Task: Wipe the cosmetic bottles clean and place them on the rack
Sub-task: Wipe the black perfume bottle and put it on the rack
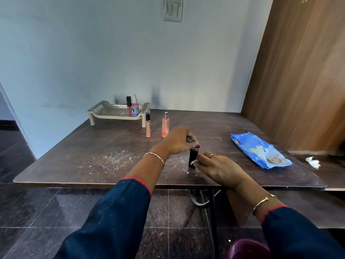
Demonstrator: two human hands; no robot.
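A black cosmetic bottle [192, 158] stands upright on the brown table [104, 146]. My left hand [177, 140] grips its top from above. My right hand [218, 168] presses a small white wipe [194, 162] against the bottle's side. A beige slotted rack [115, 111] stands at the table's far left; in it are a red lip gloss tube [129, 106] and a pink spray bottle [135, 106]. In front of the rack stand an orange gloss tube [148, 125] and a tall orange spray bottle [165, 126].
A blue pack of wet wipes [259, 149] lies on the table's right side, with a crumpled white wipe [313, 162] beyond it. White powder [113, 157] is scattered on the left part. A wooden panel [302, 71] rises at the right; a wall is behind.
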